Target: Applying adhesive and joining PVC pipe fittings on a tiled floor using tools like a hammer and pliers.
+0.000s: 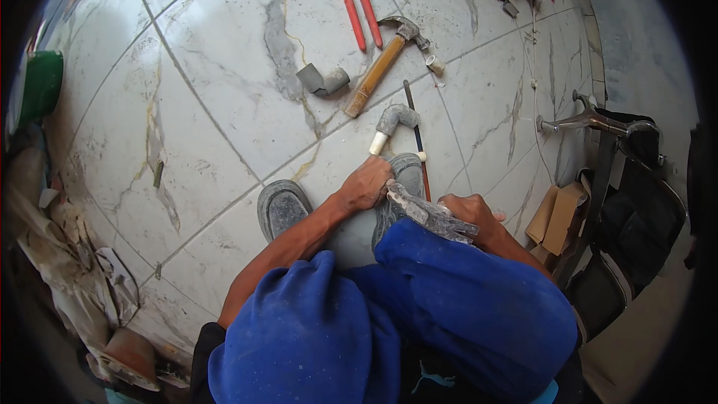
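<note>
My left hand (366, 182) is closed around a short white pipe (378, 144) just in front of my shoe. A dusty grey elbow fitting (397, 119) sits on the pipe's far end. My right hand (473, 212), by my right knee, is wrapped round a dust-caked grey tool with long handles (432, 214). Its near end lies over my knee, and its other end reaches to my left hand. Whether it bites on the pipe is hidden by my fingers. A thin dark rod (416, 123) with a reddish lower part lies beside the fitting.
Ahead on the marble-look tiles lie a wooden-handled hammer (378, 75), red-handled pincers (360, 7), another grey elbow (323, 81) and a small white pipe piece (435, 65). A metal-legged chair (628, 202) and cardboard (557, 217) stand right. Crumpled sheeting (67, 269) lies left.
</note>
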Motion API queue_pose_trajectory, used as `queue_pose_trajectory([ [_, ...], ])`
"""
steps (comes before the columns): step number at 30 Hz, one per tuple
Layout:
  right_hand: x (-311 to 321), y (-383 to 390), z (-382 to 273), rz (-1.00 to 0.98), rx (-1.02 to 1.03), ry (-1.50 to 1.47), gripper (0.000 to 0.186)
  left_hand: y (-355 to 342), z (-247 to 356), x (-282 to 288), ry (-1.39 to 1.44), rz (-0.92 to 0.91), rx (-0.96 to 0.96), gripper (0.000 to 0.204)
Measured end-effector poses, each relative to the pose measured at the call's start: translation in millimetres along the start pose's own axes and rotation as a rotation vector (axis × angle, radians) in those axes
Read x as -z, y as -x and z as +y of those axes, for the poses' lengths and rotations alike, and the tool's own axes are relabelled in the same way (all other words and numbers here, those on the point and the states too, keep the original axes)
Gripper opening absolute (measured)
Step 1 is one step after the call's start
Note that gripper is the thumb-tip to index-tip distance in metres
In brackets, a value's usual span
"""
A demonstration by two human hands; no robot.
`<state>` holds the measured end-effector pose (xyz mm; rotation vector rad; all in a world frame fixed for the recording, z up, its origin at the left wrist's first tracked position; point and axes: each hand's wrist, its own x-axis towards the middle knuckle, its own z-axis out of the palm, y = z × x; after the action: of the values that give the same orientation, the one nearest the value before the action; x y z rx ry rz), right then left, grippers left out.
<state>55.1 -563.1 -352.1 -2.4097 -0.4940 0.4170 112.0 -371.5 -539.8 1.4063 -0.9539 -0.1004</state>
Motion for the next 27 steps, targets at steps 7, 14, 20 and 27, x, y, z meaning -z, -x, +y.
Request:
queue_pose_trajectory([
  [7, 1, 10, -6, 0.163, -0.055, -0.16, 0.016, -7, -3, 0, -0.037, 0.007, -0.057, 0.01],
  [14, 12, 1, -9, 0.148, 0.032, -0.041, 0.015, -7, 0, 0, -0.047, 0.033, -0.053, 0.012],
  [20, -1, 2, 2, -0.022, -0.064, 0.035, 0.015, -3, -3, 0, -0.083, 0.022, -0.046, 0.012],
  [27, -4, 17, -13, 0.193, -0.253, 0.173, 0.02, 0, 4, 6, -0.013, -0.067, 0.124, 0.031],
])
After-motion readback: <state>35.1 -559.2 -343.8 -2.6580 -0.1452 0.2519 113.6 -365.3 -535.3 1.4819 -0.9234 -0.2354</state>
